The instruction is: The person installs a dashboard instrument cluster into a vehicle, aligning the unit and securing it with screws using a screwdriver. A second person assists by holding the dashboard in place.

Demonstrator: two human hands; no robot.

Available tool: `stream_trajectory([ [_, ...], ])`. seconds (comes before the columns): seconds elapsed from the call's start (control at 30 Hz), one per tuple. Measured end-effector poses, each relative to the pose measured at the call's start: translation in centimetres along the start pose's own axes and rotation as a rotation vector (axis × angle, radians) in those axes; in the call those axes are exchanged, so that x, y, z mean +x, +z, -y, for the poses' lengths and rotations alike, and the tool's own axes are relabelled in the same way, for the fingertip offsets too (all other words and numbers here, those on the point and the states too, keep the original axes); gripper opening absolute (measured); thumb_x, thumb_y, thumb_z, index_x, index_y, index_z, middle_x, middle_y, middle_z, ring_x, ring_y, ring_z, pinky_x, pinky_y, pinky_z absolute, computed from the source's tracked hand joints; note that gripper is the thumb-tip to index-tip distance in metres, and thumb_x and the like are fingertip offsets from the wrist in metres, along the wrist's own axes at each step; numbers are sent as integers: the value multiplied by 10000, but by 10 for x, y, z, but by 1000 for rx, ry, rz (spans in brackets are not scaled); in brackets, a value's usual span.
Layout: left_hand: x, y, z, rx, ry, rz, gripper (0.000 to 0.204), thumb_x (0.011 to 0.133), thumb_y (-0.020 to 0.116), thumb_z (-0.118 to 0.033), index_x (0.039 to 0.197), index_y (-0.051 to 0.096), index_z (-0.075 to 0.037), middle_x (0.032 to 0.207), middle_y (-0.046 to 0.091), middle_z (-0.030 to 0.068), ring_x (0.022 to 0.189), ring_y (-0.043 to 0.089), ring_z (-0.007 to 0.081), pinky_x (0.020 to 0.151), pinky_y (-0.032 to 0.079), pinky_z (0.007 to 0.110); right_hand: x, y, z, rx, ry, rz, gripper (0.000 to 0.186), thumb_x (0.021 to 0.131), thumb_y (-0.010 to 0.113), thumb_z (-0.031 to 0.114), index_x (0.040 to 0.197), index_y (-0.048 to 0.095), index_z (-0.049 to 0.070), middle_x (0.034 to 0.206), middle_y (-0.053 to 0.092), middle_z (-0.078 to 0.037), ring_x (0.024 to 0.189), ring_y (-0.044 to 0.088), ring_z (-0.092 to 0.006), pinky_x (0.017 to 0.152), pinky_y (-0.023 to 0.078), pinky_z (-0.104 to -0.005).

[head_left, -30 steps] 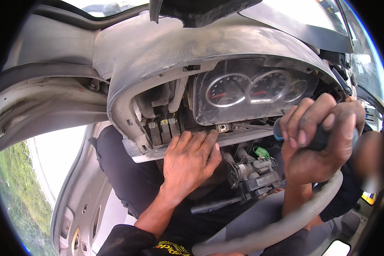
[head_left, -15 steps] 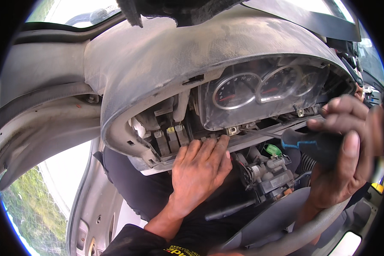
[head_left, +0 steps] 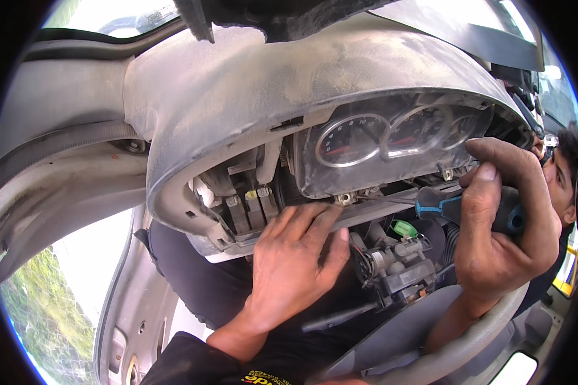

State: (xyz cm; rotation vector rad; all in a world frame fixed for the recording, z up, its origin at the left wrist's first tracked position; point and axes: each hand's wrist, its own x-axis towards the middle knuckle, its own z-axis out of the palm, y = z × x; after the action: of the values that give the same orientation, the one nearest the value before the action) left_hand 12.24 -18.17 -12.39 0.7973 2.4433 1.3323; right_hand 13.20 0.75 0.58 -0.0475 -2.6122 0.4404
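A screwdriver [head_left: 453, 206] with a black and blue handle is in my right hand [head_left: 494, 237], whose thumb and fingers are bent round the handle. Its thin shaft runs left along the lower edge of the instrument cluster [head_left: 359, 154], toward a metal mounting tab [head_left: 345, 199]. Whether the tip touches that tab is too small to tell. My left hand [head_left: 295, 250] has its fingers stretched out over the lower dashboard trim, just left of and below the tab; its fingertips are slightly blurred. Left of it, several switch connectors [head_left: 250, 205] show in the dash opening.
Under the cluster sits the exposed steering column switch assembly [head_left: 401, 269] with a green connector [head_left: 404, 228]. The steering wheel [head_left: 475, 340] lies at the lower right, below my right wrist. A dusty dashboard hood [head_left: 263, 83] arches over the cluster. Another person [head_left: 564, 173] is at the right edge.
My right hand has shifted slightly left and its fingers have changed position round the screwdriver handle. My left hand has drawn slightly down and left, its thumb further from the fingers.
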Motion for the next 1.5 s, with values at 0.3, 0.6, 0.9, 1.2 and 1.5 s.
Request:
stream_trajectory([
  [0.3, 65, 52, -63, -1028, 268, -132, 455, 1120, 438, -364, 1023, 666, 18, 919, 662, 224, 858, 659, 453, 734, 526, 478, -19, 1, 23, -103, -105, -31, 100, 883, 567, -131, 920, 660, -135, 826, 680, -165, 719, 621, -220, 698, 534, -346],
  [0.6, 68, 63, -61, -1070, 238, -108, 476, 1140, 427, -320, 931, 663, 38, 703, 602, 191, 591, 598, 336, 563, 469, 407, -19, -1, 26, -210, -83, -5, 72, 875, 600, -124, 856, 668, -109, 831, 676, -120, 729, 605, -185, 688, 501, -303],
  [0.9, 78, 71, -64, -1068, 245, -220, 493, 1151, 412, -290, 936, 695, 51, 660, 630, 184, 588, 661, 278, 588, 504, 383, -5, 6, 18, -220, -50, -69, 107, 846, 590, -128, 808, 682, -87, 763, 685, -80, 656, 635, -133, 682, 518, -253],
  [1.2, 73, 71, -57, -1076, 267, -208, 620, 1167, 341, -359, 864, 705, 41, 611, 597, 182, 574, 627, 300, 560, 474, 411, -18, 17, 18, -78, -58, -177, 138, 851, 618, -149, 850, 722, -58, 800, 725, -71, 683, 676, -136, 711, 552, -251],
  [1.5, 83, 58, -67, -990, 273, -149, 526, 1154, 369, -328, 1032, 766, -5, 761, 633, 300, 717, 653, 489, 628, 494, 505, -13, 1, 3, -42, 95, -177, 363, 1040, 418, 43, 1177, 733, -75, 850, 715, -119, 801, 658, -145, 817, 522, -274],
])
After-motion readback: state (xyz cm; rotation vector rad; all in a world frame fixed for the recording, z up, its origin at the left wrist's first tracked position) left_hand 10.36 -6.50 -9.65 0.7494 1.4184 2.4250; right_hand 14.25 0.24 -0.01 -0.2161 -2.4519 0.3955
